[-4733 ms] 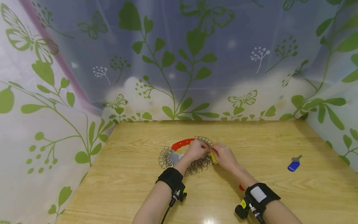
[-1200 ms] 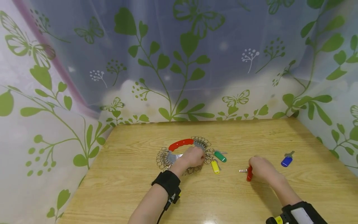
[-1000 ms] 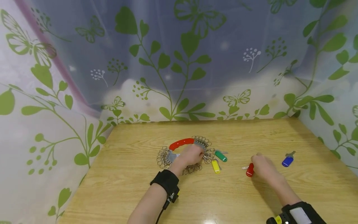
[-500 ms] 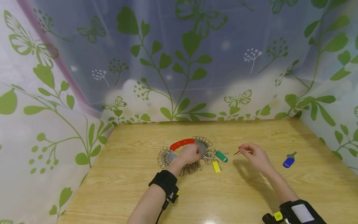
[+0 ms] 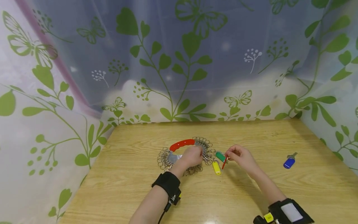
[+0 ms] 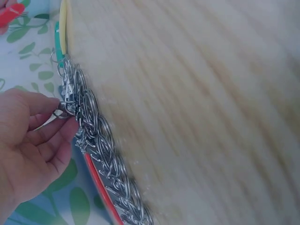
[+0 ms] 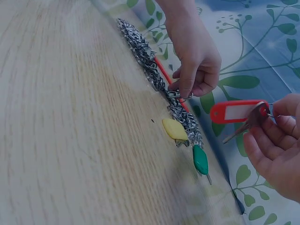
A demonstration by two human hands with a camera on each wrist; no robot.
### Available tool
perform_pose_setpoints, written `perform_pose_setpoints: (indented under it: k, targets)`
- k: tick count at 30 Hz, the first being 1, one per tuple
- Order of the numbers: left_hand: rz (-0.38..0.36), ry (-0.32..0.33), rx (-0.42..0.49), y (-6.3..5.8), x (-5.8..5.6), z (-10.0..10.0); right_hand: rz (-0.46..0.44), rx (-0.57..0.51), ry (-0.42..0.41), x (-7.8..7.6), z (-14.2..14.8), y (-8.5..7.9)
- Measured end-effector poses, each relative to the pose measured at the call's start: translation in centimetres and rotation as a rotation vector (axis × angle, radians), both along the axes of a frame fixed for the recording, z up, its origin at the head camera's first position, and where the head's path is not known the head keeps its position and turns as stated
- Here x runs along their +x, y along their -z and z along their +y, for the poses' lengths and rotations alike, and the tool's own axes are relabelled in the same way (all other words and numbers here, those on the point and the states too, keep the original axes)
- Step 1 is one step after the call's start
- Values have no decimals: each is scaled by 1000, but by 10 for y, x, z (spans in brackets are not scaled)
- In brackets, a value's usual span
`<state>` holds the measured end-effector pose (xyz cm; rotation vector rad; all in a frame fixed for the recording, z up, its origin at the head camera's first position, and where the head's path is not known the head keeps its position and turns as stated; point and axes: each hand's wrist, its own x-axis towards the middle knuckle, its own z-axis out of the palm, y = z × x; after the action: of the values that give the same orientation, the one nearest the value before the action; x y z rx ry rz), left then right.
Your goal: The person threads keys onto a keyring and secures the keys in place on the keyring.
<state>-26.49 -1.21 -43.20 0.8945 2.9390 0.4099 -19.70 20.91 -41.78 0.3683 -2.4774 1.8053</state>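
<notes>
A metal key holder with a red handle (image 5: 181, 144) lies on the table, fringed by many split rings and clips (image 6: 103, 136). My left hand (image 5: 192, 155) pinches one of those rings (image 6: 61, 112) between thumb and fingertips. Off to its right, my right hand (image 5: 242, 158) is raised and pinches the small ring of a red key tag (image 7: 236, 111). A metal key (image 7: 248, 124) dangles with that tag, which has a white label window. Beside the holder's right end lie a yellow key tag (image 7: 174, 129) and a green key tag (image 7: 200, 159), each with a key.
Farther right on the wooden table (image 5: 134, 193), a blue key tag (image 5: 289, 162) lies with its key. Patterned cloth (image 5: 179, 62) with green leaves and butterflies encloses the table's back and sides. Both wrists wear black camera straps (image 5: 166, 184).
My right hand has let go of the yellow tag, picked the red tag up off the table and carried it left toward the holder. My left hand has stayed at the holder.
</notes>
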Motion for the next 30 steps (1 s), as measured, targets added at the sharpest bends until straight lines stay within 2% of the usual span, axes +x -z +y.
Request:
perform_pose_setpoints:
  k: [10, 16, 22, 26, 30]
  targets:
    - [-133, 10, 75, 0, 0, -6, -29, 40, 51, -1, 1, 3]
    - [-154, 20, 77, -1, -2, -7, -30, 57, 63, -1, 0, 6]
    - [-119, 20, -21, -7, -1, -7, -24, 72, 61, 0, 0, 5]
    - [-71, 23, -55, -9, 1, -6, -13, 80, 52, 1, 0, 4]
    - [37, 78, -89, -8, 1, -8, -11, 93, 57, 1, 0, 5]
